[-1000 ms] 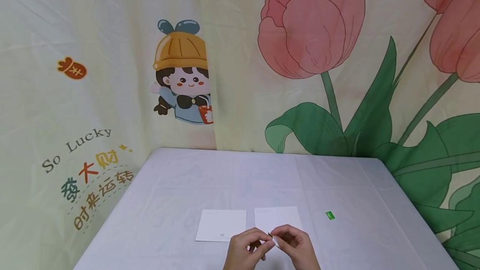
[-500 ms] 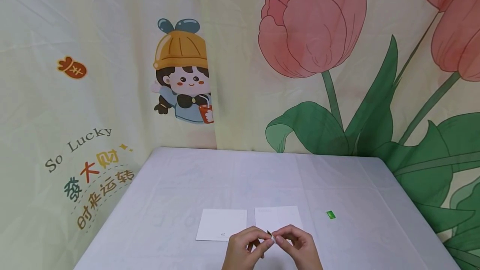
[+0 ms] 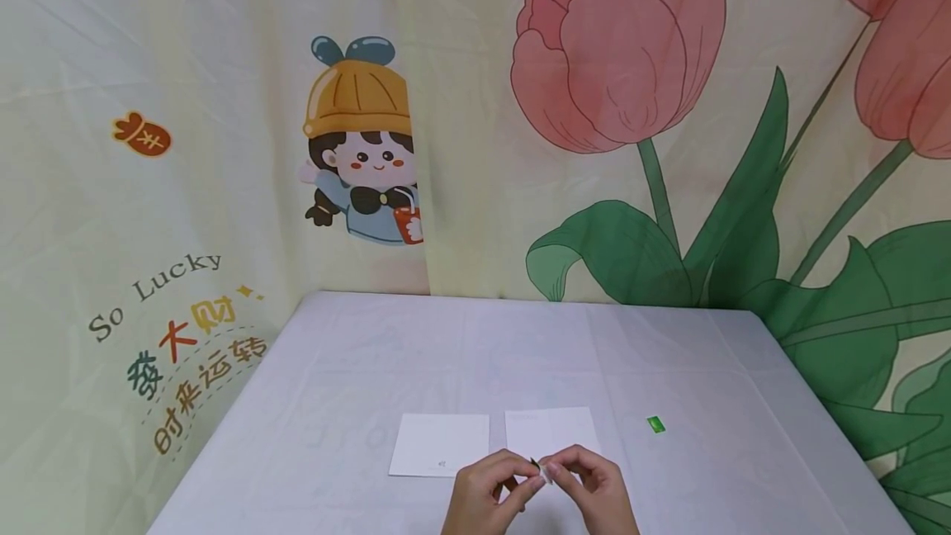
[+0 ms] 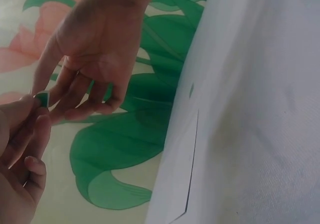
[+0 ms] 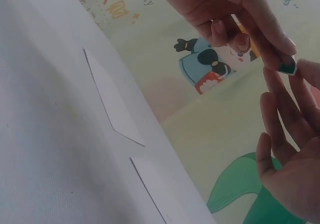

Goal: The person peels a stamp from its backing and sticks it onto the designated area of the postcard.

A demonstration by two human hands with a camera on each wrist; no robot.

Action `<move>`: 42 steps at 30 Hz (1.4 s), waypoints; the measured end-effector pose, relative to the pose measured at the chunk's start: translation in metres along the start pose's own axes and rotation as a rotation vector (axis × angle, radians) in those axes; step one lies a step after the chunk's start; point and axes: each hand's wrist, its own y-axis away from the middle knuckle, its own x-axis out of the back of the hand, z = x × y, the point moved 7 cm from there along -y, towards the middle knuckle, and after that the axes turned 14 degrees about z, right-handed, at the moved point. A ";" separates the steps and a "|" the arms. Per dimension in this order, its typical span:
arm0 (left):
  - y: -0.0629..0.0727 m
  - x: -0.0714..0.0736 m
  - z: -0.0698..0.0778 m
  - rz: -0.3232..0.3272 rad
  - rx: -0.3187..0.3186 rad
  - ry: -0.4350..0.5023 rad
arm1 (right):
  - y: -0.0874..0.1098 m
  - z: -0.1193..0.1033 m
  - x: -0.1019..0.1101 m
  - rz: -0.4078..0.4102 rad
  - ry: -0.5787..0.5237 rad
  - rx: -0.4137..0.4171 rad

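Low in the head view, my left hand and right hand meet fingertip to fingertip. Between them is a tiny green sticker with a white edge or backing; both hands pinch it by thumb and forefinger. From the right wrist the sticker shows dark green, partly covered by fingertips. Behind the hands lie two white cards: the left card bears a small mark near its lower edge, and the right card is partly hidden by my right hand. Farther right, a small bright green rectangle lies flat.
A white cloth covers the table. Its far edge meets a curtain printed with tulips, a cartoon figure and lettering.
Both hands stay almost in place, pinching throughout. The sticker's white part between the fingertips shifts slightly in angle. The cards and the green rectangle lie unmoved.
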 end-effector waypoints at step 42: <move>0.021 -0.007 -0.038 0.021 0.117 0.094 | -0.006 0.009 0.014 0.135 -0.011 -0.094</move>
